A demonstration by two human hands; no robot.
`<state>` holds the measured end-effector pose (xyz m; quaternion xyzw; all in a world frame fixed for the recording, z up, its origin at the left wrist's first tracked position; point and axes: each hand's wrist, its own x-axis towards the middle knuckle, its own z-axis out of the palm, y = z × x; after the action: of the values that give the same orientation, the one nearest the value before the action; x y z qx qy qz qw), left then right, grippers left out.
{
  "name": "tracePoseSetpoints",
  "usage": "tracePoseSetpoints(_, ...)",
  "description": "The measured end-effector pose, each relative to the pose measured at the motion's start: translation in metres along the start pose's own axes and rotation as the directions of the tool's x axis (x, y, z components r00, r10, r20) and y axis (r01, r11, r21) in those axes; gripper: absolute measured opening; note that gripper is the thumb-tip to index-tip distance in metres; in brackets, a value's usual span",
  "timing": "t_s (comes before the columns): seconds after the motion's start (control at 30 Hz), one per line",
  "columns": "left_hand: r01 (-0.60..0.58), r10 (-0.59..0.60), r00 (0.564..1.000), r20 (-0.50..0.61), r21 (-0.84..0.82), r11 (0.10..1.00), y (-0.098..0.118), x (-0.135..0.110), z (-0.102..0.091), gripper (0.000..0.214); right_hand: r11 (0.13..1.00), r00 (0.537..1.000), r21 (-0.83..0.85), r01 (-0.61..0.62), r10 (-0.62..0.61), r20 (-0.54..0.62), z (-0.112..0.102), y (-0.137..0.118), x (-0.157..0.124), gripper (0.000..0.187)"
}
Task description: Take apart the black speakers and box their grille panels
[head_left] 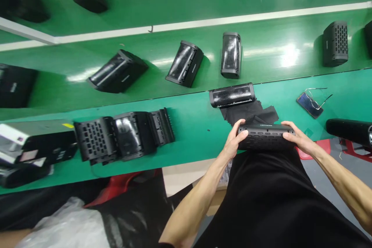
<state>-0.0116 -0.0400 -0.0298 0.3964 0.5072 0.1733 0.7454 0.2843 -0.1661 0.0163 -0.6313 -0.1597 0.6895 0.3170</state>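
Observation:
Both my hands hold a black bar-shaped portable speaker (263,137) by its ends, with my left hand (234,140) on the near-left end and my right hand (297,133) on the right end. Its slotted grille faces me. Under and behind it lies a crumpled black cloth (250,111). Just beyond the cloth, a similar speaker with a glossy panel (231,95) rests on the green workbench (192,116), close to neither hand's fingers.
Left on the bench stand black grilled speaker housings (122,135) and a boxed device (35,143). A phone (309,104) with glasses (318,97) lies right. Beyond, a green conveyor belt (186,66) carries several speakers. A black tube (350,131) juts in at right.

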Motion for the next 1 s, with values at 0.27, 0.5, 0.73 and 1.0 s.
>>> tracePoseSetpoints(0.27,-0.161,0.144,0.961,0.235,0.054,0.985,0.063,-0.014,-0.016,0.118,0.955,0.982,-0.232,0.187,-0.173,0.079,-0.012,-0.034,-0.003,0.089)
tracePoseSetpoints(0.5,-0.298,0.29,0.953,-0.087,-0.106,0.949,0.06,0.014,-0.027,0.105,0.934,0.931,-0.173,0.313,-0.338,-0.138,-0.049,-0.062,0.062,0.081)
tracePoseSetpoints(0.73,-0.228,-0.402,0.232,-0.885,-0.452,0.862,-0.029,-0.001,-0.173,0.049,0.924,0.875,0.179,0.336,-0.237,-0.422,-0.08,-0.144,0.207,0.047)
tracePoseSetpoints(1.0,-0.246,-0.552,0.228,-0.802,-0.596,0.764,-0.057,0.018,-0.258,0.043,0.993,0.881,-0.016,0.118,-0.112,-0.459,-0.142,-0.159,0.251,0.086)
